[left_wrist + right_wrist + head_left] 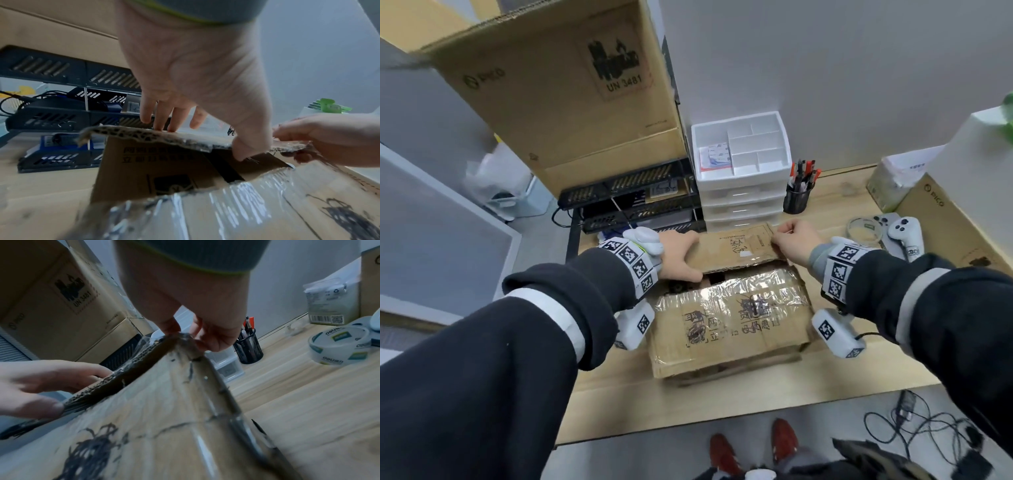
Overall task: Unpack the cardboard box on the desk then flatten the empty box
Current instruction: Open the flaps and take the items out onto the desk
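A worn cardboard box [729,325] sits mid-desk, its near flap [164,418] covered in shiny tape and scribbled marker. The far flap [736,250] is raised a little, leaving a dark gap along the seam; the contents cannot be made out. My left hand [678,253] grips the far flap's left end [144,134], fingers on top and thumb under the torn edge. My right hand [794,243] pinches the flap's right corner [185,335] between thumb and curled fingers. An inner side flap [156,164] with printed text shows below.
A tall PICO carton [571,102] stands on black mesh trays [626,195] at back left. Behind the box are white drawers [739,192], a pen cup [796,198], a tape roll [864,231], a white controller [904,233] and another carton [945,222]. Cables [914,425] lie on the floor.
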A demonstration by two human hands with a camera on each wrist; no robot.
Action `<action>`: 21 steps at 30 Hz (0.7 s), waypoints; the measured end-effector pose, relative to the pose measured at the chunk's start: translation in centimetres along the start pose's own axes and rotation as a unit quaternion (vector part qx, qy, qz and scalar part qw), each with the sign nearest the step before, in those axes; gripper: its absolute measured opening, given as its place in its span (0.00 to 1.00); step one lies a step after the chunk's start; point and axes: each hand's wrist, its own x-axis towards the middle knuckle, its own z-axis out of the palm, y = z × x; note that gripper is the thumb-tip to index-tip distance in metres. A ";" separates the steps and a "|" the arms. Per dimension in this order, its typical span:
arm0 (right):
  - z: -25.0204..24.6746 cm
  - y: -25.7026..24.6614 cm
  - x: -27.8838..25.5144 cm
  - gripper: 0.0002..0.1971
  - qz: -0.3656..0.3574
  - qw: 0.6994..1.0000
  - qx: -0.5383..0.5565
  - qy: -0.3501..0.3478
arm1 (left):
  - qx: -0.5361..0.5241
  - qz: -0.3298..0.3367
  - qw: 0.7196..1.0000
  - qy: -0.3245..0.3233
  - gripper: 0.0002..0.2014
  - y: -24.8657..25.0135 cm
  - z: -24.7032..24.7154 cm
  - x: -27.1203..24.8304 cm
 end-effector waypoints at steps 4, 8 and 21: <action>-0.2 -0.8 -1.1 0.08 0.004 0.999 0.002 -0.033 | 0.025 -0.003 0.999 0.031 0.32 -0.2 0.0 -0.6; -0.4 -1.0 -1.8 0.12 0.028 0.998 -0.008 -0.059 | 0.052 0.002 0.998 0.038 0.26 0.0 -0.1 -0.8; -0.9 0.7 -3.0 0.18 0.053 0.991 0.076 -0.093 | 0.088 0.001 0.995 0.050 0.21 0.7 -0.2 -1.0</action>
